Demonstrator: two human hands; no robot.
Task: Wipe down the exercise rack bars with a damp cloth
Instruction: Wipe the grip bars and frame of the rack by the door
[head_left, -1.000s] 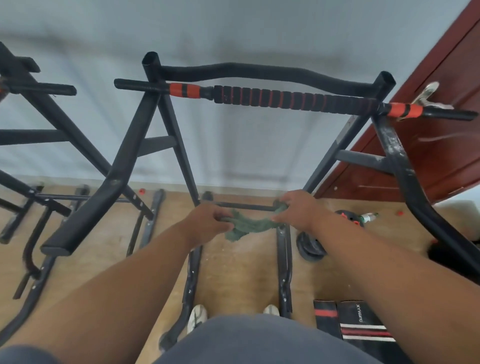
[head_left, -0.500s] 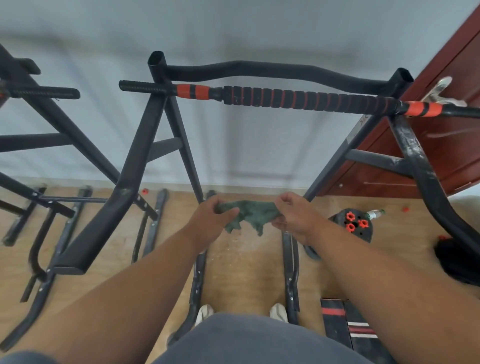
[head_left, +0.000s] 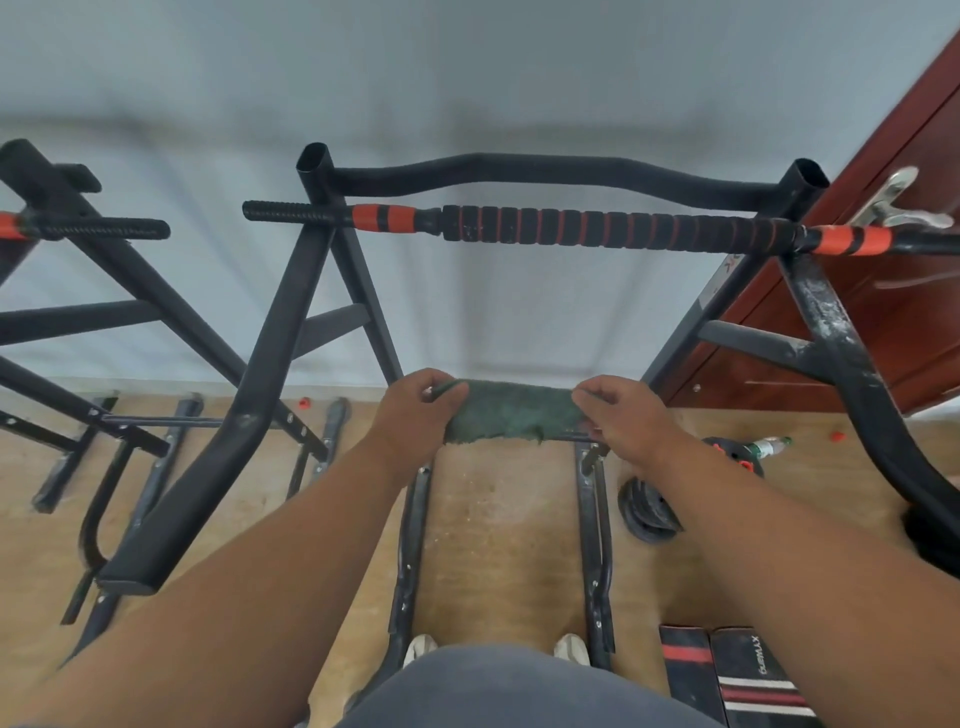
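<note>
**Green cloth held taut between two hands before the rack**

The left hand (head_left: 415, 410) and the right hand (head_left: 621, 421) each pinch one end of a dark green, frayed-edged cloth (head_left: 511, 418), thumb over curled fingers, so that the cloth is stretched flat between them. The cloth is held in the air in front of the person, below the black foam-gripped horizontal bar with orange bands (head_left: 597, 228) and touching none of the upper bars. That bar runs across a black tubular steel exercise rack (head_left: 275, 332), behind which lies a curved black top bar (head_left: 545, 169). The right-hand slanted upright (head_left: 826, 317) carries whitish scuff marks. Two black floor rails (head_left: 592, 525) of the rack base extend over the light wooden floor (head_left: 498, 545) on either side of the person's white shoes (head_left: 569, 649). A second black rack frame (head_left: 78, 249) stands to the left. At right are a red-brown wooden door (head_left: 893, 291) with a metal lever handle (head_left: 893, 205), black weight plates (head_left: 647, 512) on the floor, and a black, red and white striped box (head_left: 737, 675).
</note>
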